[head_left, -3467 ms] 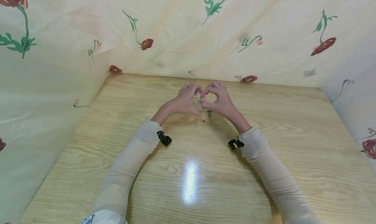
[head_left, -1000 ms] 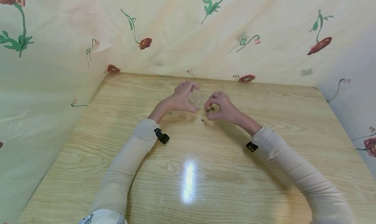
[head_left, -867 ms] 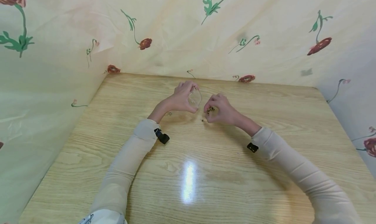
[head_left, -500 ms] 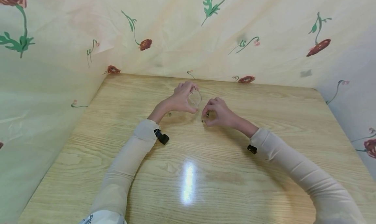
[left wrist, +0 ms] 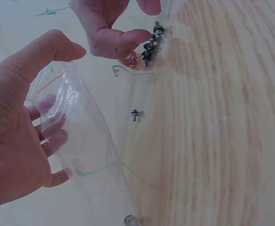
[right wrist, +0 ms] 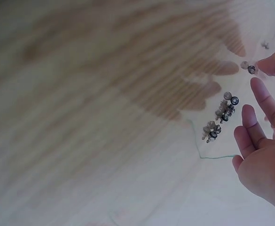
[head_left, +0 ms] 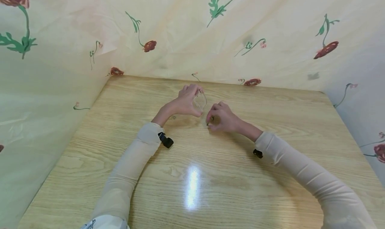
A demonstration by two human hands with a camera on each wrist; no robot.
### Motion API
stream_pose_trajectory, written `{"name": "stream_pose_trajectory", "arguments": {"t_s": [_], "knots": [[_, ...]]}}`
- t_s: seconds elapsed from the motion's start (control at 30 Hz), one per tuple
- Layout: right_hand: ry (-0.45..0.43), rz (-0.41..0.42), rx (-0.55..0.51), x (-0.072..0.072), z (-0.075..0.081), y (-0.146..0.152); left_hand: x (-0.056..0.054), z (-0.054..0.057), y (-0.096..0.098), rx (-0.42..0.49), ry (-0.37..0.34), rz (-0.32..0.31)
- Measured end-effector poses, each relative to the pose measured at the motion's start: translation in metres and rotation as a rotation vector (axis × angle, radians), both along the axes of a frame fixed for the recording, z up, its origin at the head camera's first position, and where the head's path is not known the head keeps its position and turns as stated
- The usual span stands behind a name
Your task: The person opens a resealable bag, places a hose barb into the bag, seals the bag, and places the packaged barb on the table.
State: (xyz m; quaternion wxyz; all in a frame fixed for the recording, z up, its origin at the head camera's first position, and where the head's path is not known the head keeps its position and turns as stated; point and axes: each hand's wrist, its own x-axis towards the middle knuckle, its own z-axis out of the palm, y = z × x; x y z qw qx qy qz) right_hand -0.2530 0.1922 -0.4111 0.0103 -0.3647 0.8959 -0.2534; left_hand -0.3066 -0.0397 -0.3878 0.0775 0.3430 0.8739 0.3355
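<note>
My left hand (head_left: 187,101) holds a clear zip bag (left wrist: 88,117) by its mouth, thumb at one edge and fingers seen through the plastic. A small metal screw (left wrist: 131,220) shows at the bag's lower end. To the right, my right hand (head_left: 223,119) is low over the table, thumb and index finger apart on either side of a single screw (right wrist: 251,69). Several more screws with dark washers (right wrist: 226,112) lie in a loose cluster beside its other fingers. Another lone screw (left wrist: 134,114) lies between the bag and the cluster in the left wrist view.
The wood-grain table (head_left: 150,175) is glossy, with a bright light reflection (head_left: 193,189) near the front. Flower-patterned sheeting (head_left: 177,32) stands along the back and both sides. Black straps (head_left: 166,140) hang from the sleeve cuffs.
My right hand has drawn back from the bag, then moved down and slightly left over the screws, its fingertips coming to the nearest one. My left hand with the bag stays nearly still.
</note>
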Motion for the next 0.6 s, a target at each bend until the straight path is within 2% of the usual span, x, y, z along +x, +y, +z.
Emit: {"name": "stream_pose_trajectory", "arguments": {"t_s": [0.6], "knots": [[-0.023, 0.015, 0.028, 0.0027, -0.0027, -0.0027, 0.0024, 0.0004, -0.0008, 0.003, -0.001, -0.011]]}}
